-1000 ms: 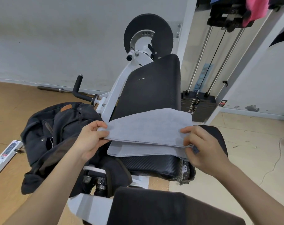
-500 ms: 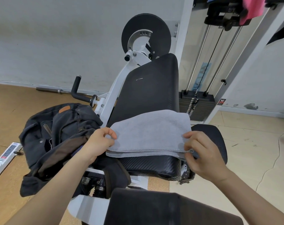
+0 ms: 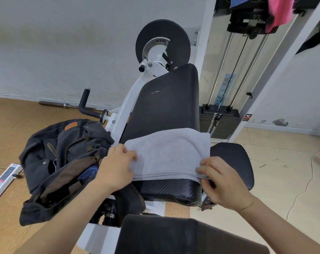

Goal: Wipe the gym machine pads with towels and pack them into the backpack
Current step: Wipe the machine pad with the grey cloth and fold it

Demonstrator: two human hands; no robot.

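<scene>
Two hands, left hand (image 3: pixel 117 167) and right hand (image 3: pixel 223 182), pinch one folded grey towel (image 3: pixel 166 154), seemingly doubled.

A black padded seat (image 3: pixel 166 189) of a white-framed gym machine carries the things, with its black backrest (image 3: pixel 166 105) rising at the far side. A folded grey towel (image 3: pixel 166 154) lies directly on the seat, its far part running up against the foot of the backrest and its stitched near edge along the seat's near rim. A dark backpack (image 3: pixel 64 162) slumps open against the seat's left side, over the machine's frame. The machine stands on the floor (image 3: pixel 283 180), pale tile to the right and brown wood to the left, where a thin white cable trails.
</scene>
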